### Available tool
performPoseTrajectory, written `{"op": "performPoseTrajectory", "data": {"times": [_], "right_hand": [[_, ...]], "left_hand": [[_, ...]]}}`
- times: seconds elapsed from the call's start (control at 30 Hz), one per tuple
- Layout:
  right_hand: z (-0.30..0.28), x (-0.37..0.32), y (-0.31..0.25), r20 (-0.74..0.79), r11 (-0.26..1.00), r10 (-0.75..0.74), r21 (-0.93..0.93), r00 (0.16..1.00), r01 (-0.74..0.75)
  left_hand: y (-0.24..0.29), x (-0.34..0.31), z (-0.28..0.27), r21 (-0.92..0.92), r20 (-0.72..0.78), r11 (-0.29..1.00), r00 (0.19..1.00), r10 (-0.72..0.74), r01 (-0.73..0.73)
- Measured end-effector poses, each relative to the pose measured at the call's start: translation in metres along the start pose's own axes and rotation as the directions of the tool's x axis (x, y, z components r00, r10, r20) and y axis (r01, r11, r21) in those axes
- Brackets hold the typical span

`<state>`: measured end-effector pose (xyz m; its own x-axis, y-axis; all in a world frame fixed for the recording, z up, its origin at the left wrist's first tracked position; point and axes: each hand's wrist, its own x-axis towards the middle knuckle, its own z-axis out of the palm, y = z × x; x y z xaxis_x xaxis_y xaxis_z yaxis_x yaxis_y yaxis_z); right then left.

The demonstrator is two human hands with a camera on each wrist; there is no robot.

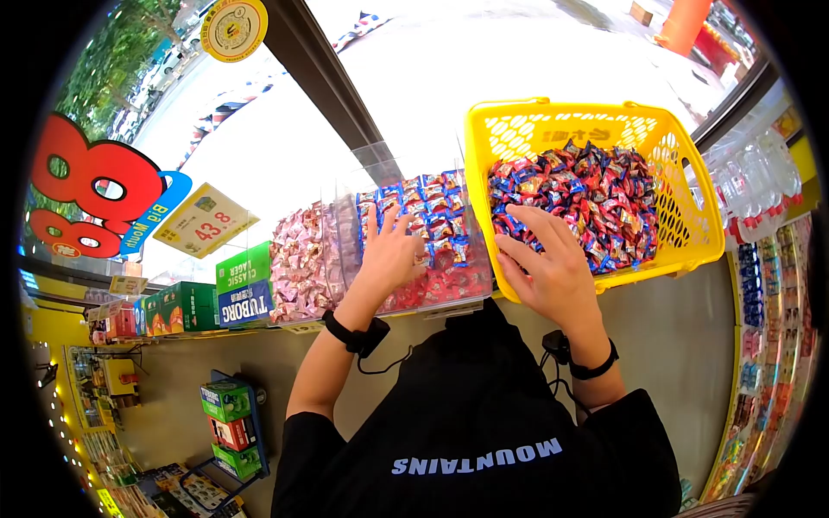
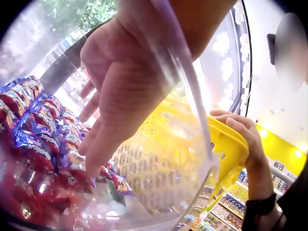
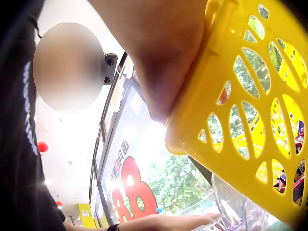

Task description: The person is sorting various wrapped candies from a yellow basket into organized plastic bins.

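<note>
While the yellow basket's (image 1: 477, 173) wall hides part of my right grip (image 1: 553, 268) up close, I've got it loosely wide over the rim; my left grip (image 1: 389, 259) is wide too, above blue-and-red candies (image 1: 442, 203) in the clear bin (image 1: 445, 308), contact unclear. Basket candies (image 1: 596, 203) leave room below the right rim. "TUBORG" marks a box (image 1: 244, 285); "MOUNTAINS", my shirt (image 1: 423, 406).

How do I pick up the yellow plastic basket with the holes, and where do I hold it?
I'd hold the basket by its rim, coming from left and right together. Curl your fingers under the edge; the right side has a slot that looks good for fingers. It's wide and holds a big heap of wrapped candies, so one side alone might tip it.
</note>
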<state>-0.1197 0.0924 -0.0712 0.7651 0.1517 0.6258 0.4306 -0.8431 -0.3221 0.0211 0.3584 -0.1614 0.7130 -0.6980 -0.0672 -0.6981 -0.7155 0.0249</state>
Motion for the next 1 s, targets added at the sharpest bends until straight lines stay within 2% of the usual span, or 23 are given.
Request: {"op": "performPoseTrajectory", "data": {"times": [0.1,0.23,0.4,0.5,0.63,0.77,0.87,1.0], "right_hand": [[0.001,-0.001,-0.001,0.014,1.000,0.017,0.016,1.000,-0.018],[-0.001,0.000,-0.003,0.035,0.999,0.031,0.023,0.999,-0.032],[-0.003,0.000,-0.003,0.066,1.000,0.000,-0.017,0.998,0.001],[-0.028,0.001,-0.002,0.138,0.999,-0.004,-0.050,0.990,0.011],[-0.082,0.023,0.018,0.289,0.993,-0.035,-0.100,0.957,0.066],[-0.103,0.061,0.053,0.486,0.991,0.053,-0.132,0.873,0.014],[-0.084,0.087,0.082,0.633,0.991,0.124,-0.125,0.764,-0.056],[-0.036,0.084,0.128,0.800,0.984,0.099,-0.168,0.592,0.062]], "left_hand": [[0.002,-0.004,-0.009,-0.010,-0.040,1.000,0.999,-0.008,0.008],[0.001,-0.020,-0.016,-0.127,-0.293,0.992,0.956,-0.025,-0.013],[0.013,-0.044,-0.002,-0.268,-0.379,0.963,0.919,-0.107,0.002],[0.017,-0.053,0.015,-0.376,-0.389,0.926,0.901,-0.193,0.036],[0.015,-0.054,0.010,-0.368,-0.509,0.929,0.832,-0.221,0.022],[0.021,-0.052,0.008,-0.336,-0.532,0.941,0.815,-0.228,0.044],[0.021,-0.050,0.010,-0.303,-0.562,0.952,0.799,-0.215,0.043],[0.021,-0.048,0.009,-0.276,-0.578,0.960,0.791,-0.203,0.044]]}}
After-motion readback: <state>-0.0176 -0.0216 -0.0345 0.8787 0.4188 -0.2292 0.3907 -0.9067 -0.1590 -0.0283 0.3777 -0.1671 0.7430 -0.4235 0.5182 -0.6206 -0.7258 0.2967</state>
